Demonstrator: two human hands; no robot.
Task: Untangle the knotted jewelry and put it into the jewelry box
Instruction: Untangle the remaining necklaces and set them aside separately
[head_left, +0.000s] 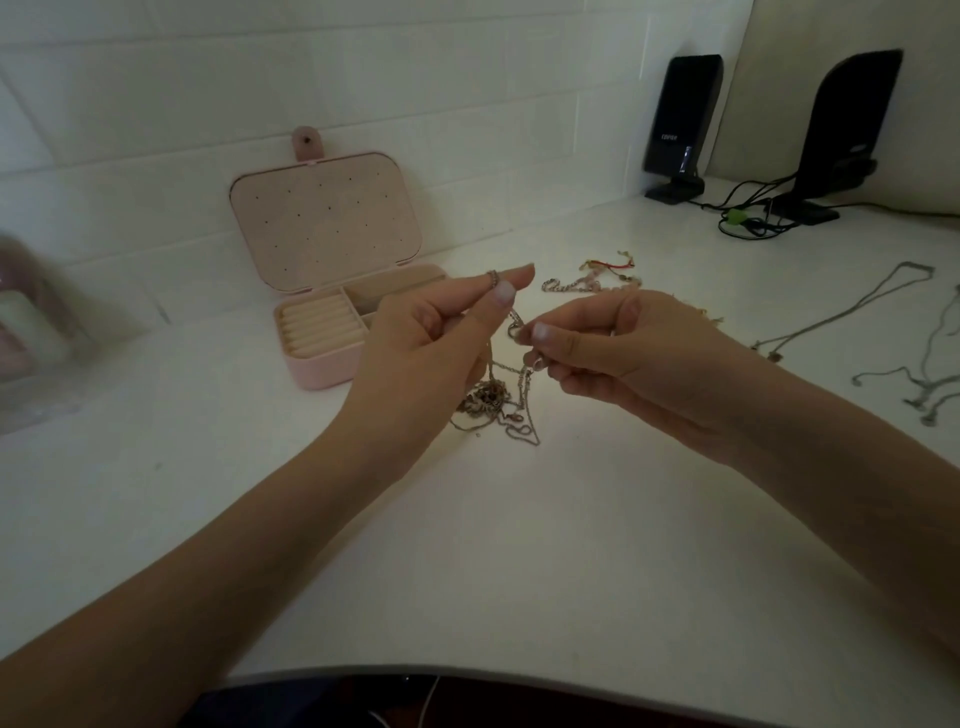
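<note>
Head view, looking down at a white bench (519, 545) in dim light. I judge the step in hand to be the untangling itself: nothing of the knotted piece has gone into the box yet, as far as I can see.

Both my hands are raised just above the bench, in front of and to the right of the pink jewelry box (332, 291). My left hand (431, 338) has its grip closed in a pinch, thumb against forefinger, on the upper end of a thin silver chain. My right hand (608, 353) is also closed in a pinch, holding a link or clasp of the same chain, close beside the left hand's fingertips.

The knotted jewelry (493, 402) hangs between and below the two grips, its bunched tangle resting on the bench just under my left hand, with loose loops trailing toward me. The box stands open, lid leaning back against the tiled wall, its ring rolls and compartments facing up, partly hidden behind my left hand.

Next, I think, comes easing the pinched strand apart gently, without pulling the knot tighter.

Beyond my hands, to the right of the box, lies a beaded bracelet with red thread (597, 278); farther right lie thin necklaces (852, 306). Two black speakers (680, 119) stand at the back.
</note>
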